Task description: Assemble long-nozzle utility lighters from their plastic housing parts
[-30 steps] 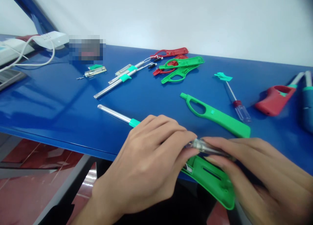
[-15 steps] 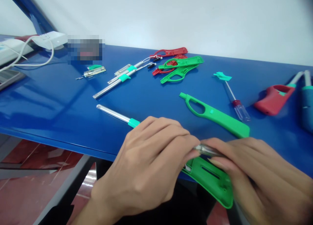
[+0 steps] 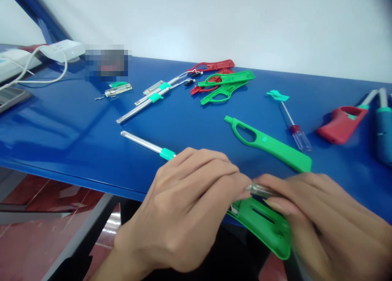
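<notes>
My left hand (image 3: 190, 207) is closed around a green half shell (image 3: 266, 226), whose hollow inner side faces up. A metal tube with a teal collar (image 3: 167, 153) sticks out beyond its knuckles toward the left. Between the fingertips of my right hand (image 3: 318, 215) is a clear, narrow piece (image 3: 261, 190), held just above the shell. Its tip touches or nearly touches my left fingertips. Both palms are hidden. Behind the hands, another green half shell (image 3: 275, 148) lies outer side up on the blue table.
Red and green shells (image 3: 228, 83) lie at the back middle, beside metal tubes with wires (image 3: 143, 103). A clear part (image 3: 119, 89) lies further left. On the right are a screwdriver (image 3: 300, 138), a red lighter (image 3: 343, 124) and a blue one (image 3: 384, 130). White cables (image 3: 65, 69) run at far left.
The clear piece has shifted very slightly between my fingertips. Otherwise both hands and the green shell hold nearly the same place.
</notes>
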Demonstrator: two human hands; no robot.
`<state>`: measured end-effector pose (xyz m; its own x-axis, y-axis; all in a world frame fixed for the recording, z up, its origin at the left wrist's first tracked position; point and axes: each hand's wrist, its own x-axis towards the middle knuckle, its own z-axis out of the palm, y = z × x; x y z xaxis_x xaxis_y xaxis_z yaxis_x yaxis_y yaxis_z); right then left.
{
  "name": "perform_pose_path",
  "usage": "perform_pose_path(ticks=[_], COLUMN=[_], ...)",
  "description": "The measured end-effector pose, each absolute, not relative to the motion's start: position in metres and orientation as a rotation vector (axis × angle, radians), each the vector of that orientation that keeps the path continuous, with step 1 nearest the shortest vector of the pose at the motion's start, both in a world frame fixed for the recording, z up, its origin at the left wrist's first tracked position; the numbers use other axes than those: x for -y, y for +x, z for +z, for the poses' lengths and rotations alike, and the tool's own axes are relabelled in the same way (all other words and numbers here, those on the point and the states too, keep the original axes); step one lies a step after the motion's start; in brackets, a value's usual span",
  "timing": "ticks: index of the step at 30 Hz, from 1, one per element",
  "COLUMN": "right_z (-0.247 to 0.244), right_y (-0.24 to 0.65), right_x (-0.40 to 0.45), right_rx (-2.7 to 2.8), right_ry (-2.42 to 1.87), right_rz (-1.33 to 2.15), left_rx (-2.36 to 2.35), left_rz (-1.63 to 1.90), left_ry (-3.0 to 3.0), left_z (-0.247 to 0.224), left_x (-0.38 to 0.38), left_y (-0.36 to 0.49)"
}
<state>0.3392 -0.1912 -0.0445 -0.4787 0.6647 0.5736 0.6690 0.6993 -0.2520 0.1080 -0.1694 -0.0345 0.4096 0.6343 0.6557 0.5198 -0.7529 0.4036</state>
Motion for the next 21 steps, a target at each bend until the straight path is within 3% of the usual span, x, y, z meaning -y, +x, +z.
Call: perform_pose_path(ticks=[21], right_z=[-0.0498], right_y=[0.3424], right_x=[0.1941], right_rx=[2.139], right_ry=[-1.098], right_rz=[0.098], left_rx=[-1.061], left_rz=[1.161], left_ry=[2.505], left_z=[-0.0305], left_x=[0.1642], left_y=[0.1121])
